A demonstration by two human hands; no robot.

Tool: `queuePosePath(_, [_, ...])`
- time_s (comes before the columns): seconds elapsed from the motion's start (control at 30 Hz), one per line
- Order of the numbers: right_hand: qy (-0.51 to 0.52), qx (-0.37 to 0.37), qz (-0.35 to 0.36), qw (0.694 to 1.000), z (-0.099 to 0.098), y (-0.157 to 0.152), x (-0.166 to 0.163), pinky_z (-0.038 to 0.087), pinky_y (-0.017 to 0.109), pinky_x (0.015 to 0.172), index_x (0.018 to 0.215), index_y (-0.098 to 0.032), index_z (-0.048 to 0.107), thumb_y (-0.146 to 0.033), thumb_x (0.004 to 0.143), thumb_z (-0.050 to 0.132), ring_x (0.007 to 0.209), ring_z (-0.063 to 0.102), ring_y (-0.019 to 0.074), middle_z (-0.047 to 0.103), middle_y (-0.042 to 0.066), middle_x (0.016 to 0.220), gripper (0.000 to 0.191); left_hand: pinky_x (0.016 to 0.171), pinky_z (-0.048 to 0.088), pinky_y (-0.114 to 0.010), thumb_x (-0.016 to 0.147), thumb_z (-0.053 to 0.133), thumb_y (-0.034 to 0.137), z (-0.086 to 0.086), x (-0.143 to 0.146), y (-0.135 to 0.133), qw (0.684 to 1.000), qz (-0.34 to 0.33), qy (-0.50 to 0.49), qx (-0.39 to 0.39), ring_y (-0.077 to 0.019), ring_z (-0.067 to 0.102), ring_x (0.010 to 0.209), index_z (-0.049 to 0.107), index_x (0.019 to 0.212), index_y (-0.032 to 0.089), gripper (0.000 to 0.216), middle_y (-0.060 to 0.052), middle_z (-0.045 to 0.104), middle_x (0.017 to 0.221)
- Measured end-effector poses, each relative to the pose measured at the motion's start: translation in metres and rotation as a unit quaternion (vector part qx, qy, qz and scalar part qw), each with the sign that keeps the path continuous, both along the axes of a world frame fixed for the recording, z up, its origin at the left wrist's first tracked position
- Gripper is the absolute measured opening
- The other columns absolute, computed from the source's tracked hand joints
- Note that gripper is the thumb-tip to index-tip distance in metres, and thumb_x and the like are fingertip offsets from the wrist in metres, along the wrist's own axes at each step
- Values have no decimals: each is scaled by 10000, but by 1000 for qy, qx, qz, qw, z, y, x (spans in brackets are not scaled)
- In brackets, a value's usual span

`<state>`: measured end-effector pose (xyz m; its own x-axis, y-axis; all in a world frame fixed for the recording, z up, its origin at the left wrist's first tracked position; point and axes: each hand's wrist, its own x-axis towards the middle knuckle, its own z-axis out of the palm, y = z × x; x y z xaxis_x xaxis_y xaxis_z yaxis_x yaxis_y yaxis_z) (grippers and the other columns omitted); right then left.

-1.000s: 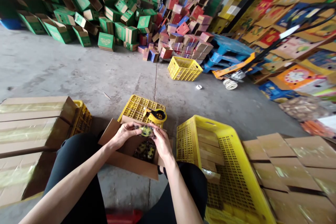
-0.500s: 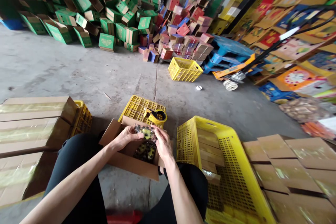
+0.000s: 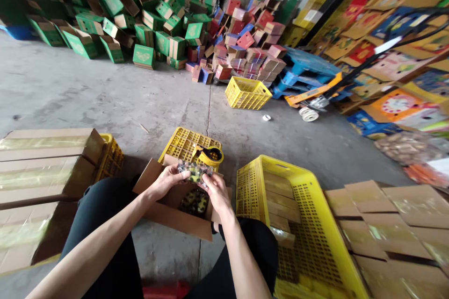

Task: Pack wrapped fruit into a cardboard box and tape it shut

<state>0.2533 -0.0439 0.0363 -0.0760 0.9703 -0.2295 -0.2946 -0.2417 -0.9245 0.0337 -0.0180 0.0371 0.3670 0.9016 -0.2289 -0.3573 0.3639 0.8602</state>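
A clear plastic packet [image 3: 195, 171] with dark and yellow-green pieces is held up between both hands; what the pieces are I cannot make out. My left hand [image 3: 167, 180] pinches its left end, thumb on top. At the right end, my right hand [image 3: 214, 188] grips it with thumb and fingers. Below lies an open cardboard box [image 3: 177, 219] with its flaps spread, between my knees. Inside the box are similar dark and yellow-green packets [image 3: 195, 202]. Just beyond, a yellow tape dispenser [image 3: 210, 153] rests on an upturned yellow crate [image 3: 185, 138].
At my right stands a large yellow crate [image 3: 310, 182] with small cartons in it, beside more taped cartons [image 3: 396, 224]. Taped cartons [image 3: 45, 168] are stacked on my left. Farther off are a yellow crate [image 3: 248, 93], a pallet jack [image 3: 315, 93] and heaped green boxes [image 3: 143, 56].
The packet has been turned and raised slightly, lying more level between my hands. My right hand has shifted a little downward along its end. The box and crates stay put.
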Motion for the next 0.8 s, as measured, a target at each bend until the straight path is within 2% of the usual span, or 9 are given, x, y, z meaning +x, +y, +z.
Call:
queuePosePath(0.3, [-12,24,-36,999,0,0,-2,615,431,1024,1069,-277,847,-480,825,901,1071,765,243,819,32,1176,322,925,587,-330,701,1009,382,-2,6,0,998,-4,-45,-34,-258,761,1083,778,1172,202,554,-99,789,1236])
queuePosePath(0.4, [-21,34,-46,998,-2,1,-2,622,425,1010,1019,-252,847,-489,828,896,1037,770,239,825,38,1126,308,916,603,-345,731,985,463,-2,5,-1,997,-5,-32,-67,-256,784,1037,766,1181,192,569,-118,791,1233])
queuePosePath(0.53, [-44,38,-73,996,-1,2,-2,627,445,1001,953,-230,838,-533,824,882,1014,780,256,833,51,1090,333,826,621,-327,791,882,645,-2,2,0,992,-4,6,-122,-257,805,920,777,1029,126,580,-147,818,1007])
queuePosePath(0.6, [-67,49,-81,993,3,2,-2,619,466,1018,944,-233,841,-558,832,866,1059,779,284,837,60,1104,345,843,628,-335,801,878,638,-1,2,0,992,-2,-13,-129,-271,807,945,781,999,114,569,-164,819,1013])
queuePosePath(0.73, [-130,96,-61,985,21,-2,-3,543,513,1143,1016,-265,872,-575,850,845,1285,703,343,812,76,1251,352,990,610,-391,849,888,514,6,2,2,989,-8,-95,-116,-305,779,1126,770,1154,142,496,-180,795,1218])
queuePosePath(0.8, [-139,111,-23,984,30,-4,-5,501,534,1191,1095,-303,869,-554,857,847,1366,653,344,772,64,1353,347,997,610,-419,900,806,594,10,1,3,985,-9,-119,-127,-316,777,1129,742,1243,152,563,-189,784,1249])
